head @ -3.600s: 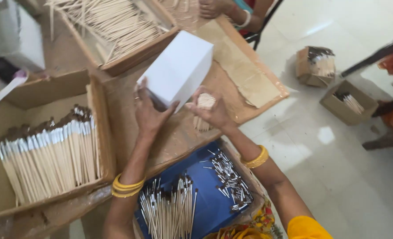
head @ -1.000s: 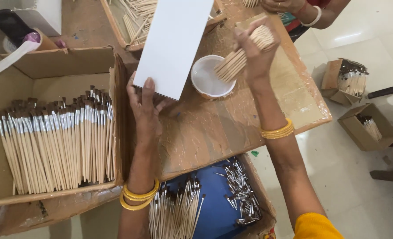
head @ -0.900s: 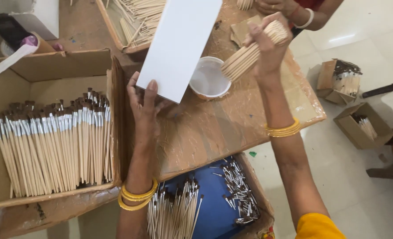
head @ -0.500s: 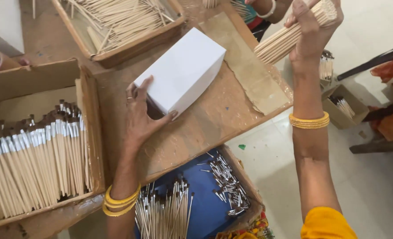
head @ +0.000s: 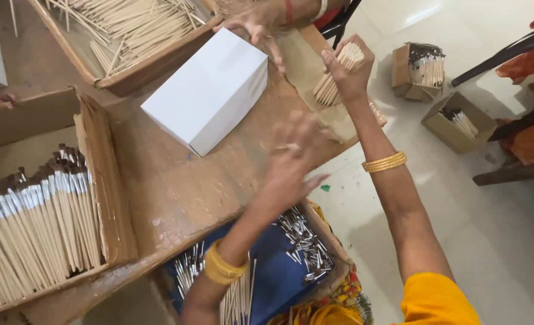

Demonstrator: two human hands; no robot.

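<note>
A worn wooden table stands over a pale tiled floor, with cardboard boxes around it. The right hand is raised at the table's far edge, arm stretched out, fingers closed around a bundle of wooden sticks that points down and away. The left hand is blurred, hovering above the table with fingers spread and nothing in it. A white box lies on the table just beyond it, and another person's hand touches its far corner. A box of brushes sits at the left.
</note>
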